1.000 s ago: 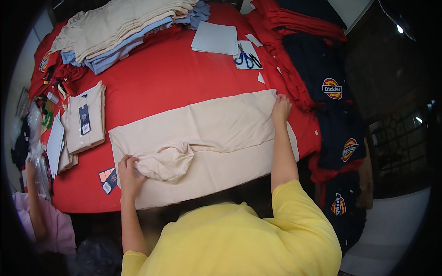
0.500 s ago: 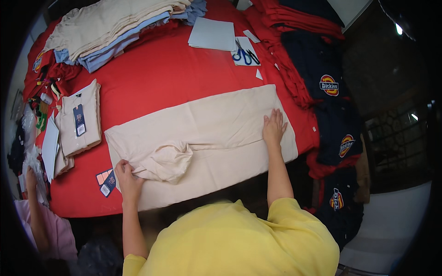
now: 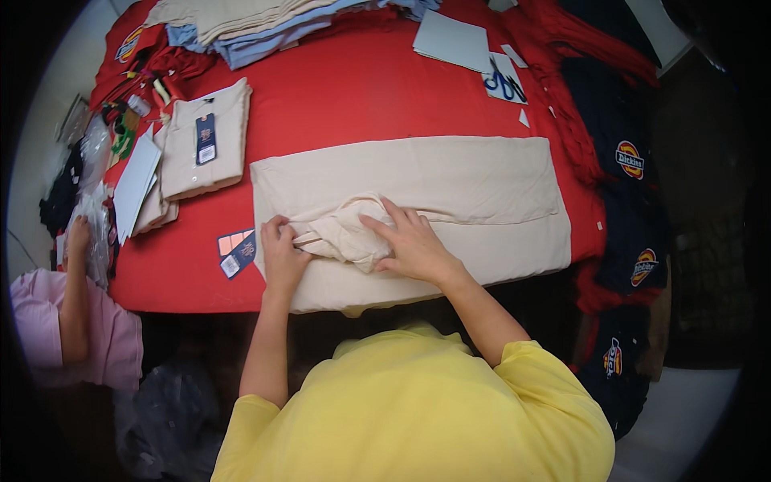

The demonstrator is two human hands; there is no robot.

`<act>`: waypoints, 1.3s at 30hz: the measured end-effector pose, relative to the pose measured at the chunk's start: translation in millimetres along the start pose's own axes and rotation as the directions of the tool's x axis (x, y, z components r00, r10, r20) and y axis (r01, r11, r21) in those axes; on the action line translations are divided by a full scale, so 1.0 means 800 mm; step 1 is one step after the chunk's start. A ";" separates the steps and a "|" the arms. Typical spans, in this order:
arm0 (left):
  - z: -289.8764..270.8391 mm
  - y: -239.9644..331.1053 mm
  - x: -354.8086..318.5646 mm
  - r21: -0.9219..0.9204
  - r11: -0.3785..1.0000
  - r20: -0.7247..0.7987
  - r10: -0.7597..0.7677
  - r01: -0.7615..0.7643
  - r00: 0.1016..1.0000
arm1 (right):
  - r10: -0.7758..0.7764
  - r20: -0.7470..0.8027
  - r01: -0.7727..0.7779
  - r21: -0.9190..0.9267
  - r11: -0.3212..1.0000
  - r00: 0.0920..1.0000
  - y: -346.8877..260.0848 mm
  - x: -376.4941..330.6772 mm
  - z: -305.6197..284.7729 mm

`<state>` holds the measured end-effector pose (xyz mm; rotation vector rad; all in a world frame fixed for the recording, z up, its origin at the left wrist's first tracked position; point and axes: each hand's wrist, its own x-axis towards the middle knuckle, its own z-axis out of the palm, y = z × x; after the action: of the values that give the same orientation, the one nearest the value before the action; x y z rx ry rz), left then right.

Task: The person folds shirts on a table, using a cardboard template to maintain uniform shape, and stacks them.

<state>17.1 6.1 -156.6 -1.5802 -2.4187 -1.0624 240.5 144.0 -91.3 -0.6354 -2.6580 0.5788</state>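
Note:
A long-folded beige shirt [image 3: 474, 181] lies across the near side of the red-covered table [image 3: 321, 104], with a crumpled part of it, perhaps a sleeve, bunched on top. At its left end, my left hand [image 3: 283, 253] is closed on the cloth, thumb and fingers pinching the edge of the bunch. My right hand [image 3: 414, 247] rests on the right side of the bunch, fingers and thumb spread apart. Dark hang tags [image 3: 239, 261], one beside a card with pink patches, lie just left of my left hand, partly under the shirt.
A tagged, folded beige shirt [image 3: 229, 157] and white sheets [image 3: 138, 186] sit at left. Stacked garments [image 3: 265, 32], white paper [image 3: 451, 40] and blue-handled scissors [image 3: 499, 80] lie farther back. Navy and red garments [image 3: 622, 217] line the right edge. Another person's hand [image 3: 79, 234] is at left.
My right hand has come left from the shirt's flat right end onto the bunched cloth. My left hand still pinches the left end. The whole view has shifted.

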 end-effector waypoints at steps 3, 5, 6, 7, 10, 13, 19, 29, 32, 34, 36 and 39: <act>-0.001 -0.003 -0.002 -0.024 1.000 -0.011 -0.014 0.013 1.000 | -0.094 0.102 0.102 -0.086 0.991 0.990 0.002 -0.007 0.011; 0.002 -0.004 -0.003 -0.028 1.000 -0.037 -0.004 0.003 0.999 | -0.201 0.175 0.227 -0.149 0.962 0.964 -0.031 -0.026 -0.012; 0.003 -0.002 -0.002 -0.035 0.999 -0.042 0.009 -0.011 0.999 | -0.261 0.199 0.273 -0.034 0.961 0.944 -0.052 -0.041 -0.023; 0.000 -0.001 -0.001 -0.036 0.999 -0.047 0.026 -0.027 0.999 | -0.325 0.210 0.314 0.084 0.946 0.922 -0.074 -0.053 -0.036; -0.001 -0.013 0.000 -0.041 0.999 -0.002 0.028 -0.028 1.000 | -0.351 0.435 0.146 0.438 0.887 0.829 -0.103 -0.060 -0.068; -0.005 -0.019 0.001 0.063 0.996 0.028 0.057 -0.058 0.998 | -0.092 0.415 -0.243 0.682 0.690 0.905 -0.067 -0.034 -0.101; -0.048 0.006 0.041 0.138 0.990 0.352 -0.048 0.000 0.935 | 0.663 -0.055 -0.638 0.225 0.737 0.747 0.134 -0.079 -0.082; -0.050 0.002 0.030 0.041 0.997 0.301 -0.069 0.059 0.951 | 0.355 0.671 -0.566 0.118 0.816 0.651 0.048 -0.196 0.131; -0.051 -0.001 0.030 0.081 0.996 0.331 -0.062 0.037 0.942 | 0.344 0.618 -0.702 0.670 0.240 0.707 0.038 -0.180 0.210; -0.056 -0.003 0.031 0.119 0.992 0.341 -0.005 -0.038 0.940 | 0.231 0.704 -0.721 0.692 -0.015 0.671 0.022 -0.162 0.228; -0.059 -0.018 0.029 0.054 0.998 0.347 0.000 -0.020 0.938 | 0.014 0.856 -0.777 0.463 0.427 0.517 0.002 -0.146 0.187; -0.067 -0.038 0.051 -0.185 0.944 0.491 -0.152 0.273 0.858 | -0.087 0.918 -0.597 0.321 0.735 0.386 -0.019 -0.119 0.099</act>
<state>-43.7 0.1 -115.1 -1.8678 -2.9396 -1.1675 282.1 60.8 -174.1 -0.6571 -2.8407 2.4385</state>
